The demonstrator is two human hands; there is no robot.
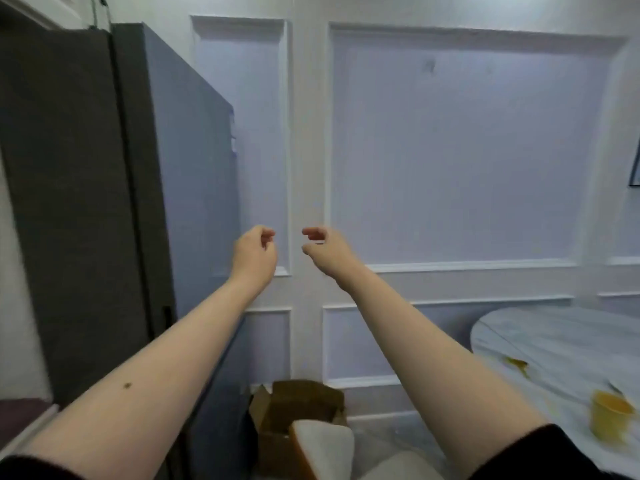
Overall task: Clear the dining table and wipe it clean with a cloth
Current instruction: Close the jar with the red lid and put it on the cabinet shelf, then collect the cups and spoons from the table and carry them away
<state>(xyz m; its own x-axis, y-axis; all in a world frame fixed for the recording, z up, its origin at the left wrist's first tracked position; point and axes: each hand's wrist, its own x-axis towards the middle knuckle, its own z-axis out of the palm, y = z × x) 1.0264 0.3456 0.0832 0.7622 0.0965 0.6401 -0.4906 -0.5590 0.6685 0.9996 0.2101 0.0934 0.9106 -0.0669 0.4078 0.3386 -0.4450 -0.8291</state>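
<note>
Both my arms stretch forward at chest height in front of a panelled wall. My left hand (254,252) has its fingers curled in and holds nothing. My right hand (325,249) is close beside it, fingers loosely bent, also without anything in it. The dining table (554,341), round with a pale marbled top, shows at the lower right, well away from both hands. On it stands a yellow cup (609,419), with yellowish scraps (517,363) lying behind it. No cloth is in view.
A tall dark grey cabinet or fridge (104,202) fills the left side. On the floor below my arms sit an open cardboard box (298,407) and a chair with a pale cushion (322,445). A picture frame edge (635,168) shows at far right.
</note>
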